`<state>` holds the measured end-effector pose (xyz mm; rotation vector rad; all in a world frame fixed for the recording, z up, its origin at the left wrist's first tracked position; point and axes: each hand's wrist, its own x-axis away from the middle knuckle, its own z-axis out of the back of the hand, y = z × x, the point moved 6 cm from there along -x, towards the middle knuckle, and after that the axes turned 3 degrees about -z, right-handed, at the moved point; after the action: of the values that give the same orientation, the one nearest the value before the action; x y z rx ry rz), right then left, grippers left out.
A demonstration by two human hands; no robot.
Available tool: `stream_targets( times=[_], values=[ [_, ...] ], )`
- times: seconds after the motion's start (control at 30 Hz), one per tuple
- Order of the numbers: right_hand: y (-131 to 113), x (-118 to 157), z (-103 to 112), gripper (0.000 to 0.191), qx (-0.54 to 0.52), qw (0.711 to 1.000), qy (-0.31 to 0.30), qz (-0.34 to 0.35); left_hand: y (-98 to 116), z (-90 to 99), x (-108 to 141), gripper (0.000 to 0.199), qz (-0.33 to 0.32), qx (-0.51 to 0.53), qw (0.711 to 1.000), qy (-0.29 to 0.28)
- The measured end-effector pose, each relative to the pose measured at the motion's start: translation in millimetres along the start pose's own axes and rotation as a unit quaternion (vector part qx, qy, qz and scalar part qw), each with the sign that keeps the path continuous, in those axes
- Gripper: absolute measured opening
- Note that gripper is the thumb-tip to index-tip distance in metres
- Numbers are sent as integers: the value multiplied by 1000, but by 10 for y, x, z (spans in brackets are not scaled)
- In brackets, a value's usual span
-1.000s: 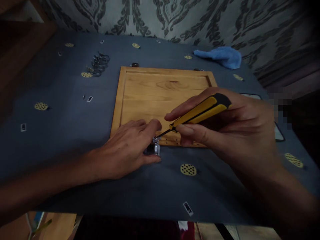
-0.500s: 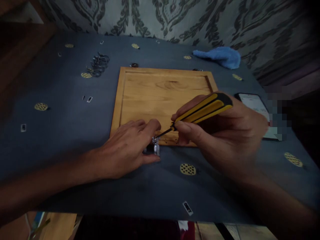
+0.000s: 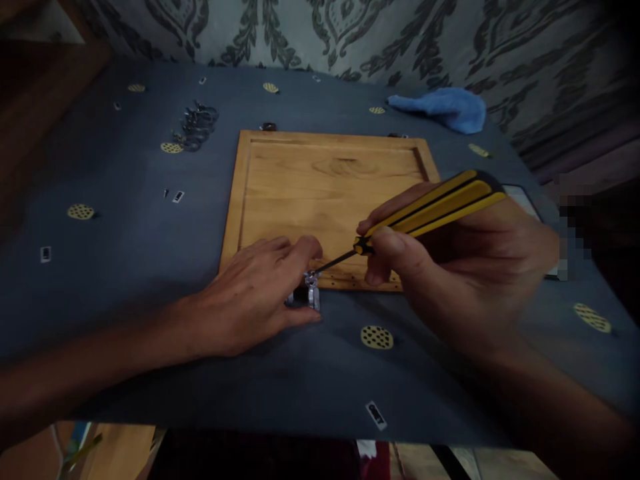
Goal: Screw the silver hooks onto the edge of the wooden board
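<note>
A wooden board (image 3: 320,193) with a raised frame lies flat on the table, a row of small holes along its near edge. My left hand (image 3: 265,287) rests on the board's near left corner, its thumb and fingers around a small silvery metal fitting (image 3: 313,297) at the edge. My right hand (image 3: 465,260) is closed on a yellow-and-black screwdriver (image 3: 430,203), tilted down to the left. The screwdriver's tip meets the top of the fitting beside my left fingers; a screw head there is too small to make out.
Several dark curved metal pieces (image 3: 196,127) lie at the back left, with a small screw (image 3: 166,193) nearer. Behind the board's far edge sits a small dark fitting (image 3: 269,127). A blue cloth (image 3: 450,109) lies at the back right; a phone (image 3: 523,199) is partly behind my right hand.
My right hand and the screwdriver's handle have shifted to the right and slightly up, with the tip still at the fitting. My left hand has stayed in place.
</note>
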<state>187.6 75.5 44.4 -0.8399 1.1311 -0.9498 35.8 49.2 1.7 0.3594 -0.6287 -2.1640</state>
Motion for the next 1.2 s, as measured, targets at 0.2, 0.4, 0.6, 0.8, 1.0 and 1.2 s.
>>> stream_targets(
  times=[0.2, 0.4, 0.6, 0.8, 1.0, 1.2],
  values=[
    [5, 9, 0, 11, 8, 1000, -6, 7, -2, -6, -10, 48, 5, 5, 1000, -4],
    [-70, 1, -19, 20, 38, 999, -11, 28, -1, -3, -10, 50, 18, 18, 1000, -18],
    [-79, -3, -15, 5, 20, 997, -68, 44, 5, 5, -12, 51, 21, 15, 999, -20],
    [-27, -20, -10, 6, -13, 993, -119, -9, 15, 11, -5, 44, 6, 4, 1000, -12],
    [-49, -51, -34, 13, -33, 996, -84, -7, -2, -7, 3, 48, 12, 7, 1000, -19],
    [-42, -35, 5, 16, -2, 995, -100, -14, 6, -1, -14, 46, -3, 1, 1000, -15]
  ],
)
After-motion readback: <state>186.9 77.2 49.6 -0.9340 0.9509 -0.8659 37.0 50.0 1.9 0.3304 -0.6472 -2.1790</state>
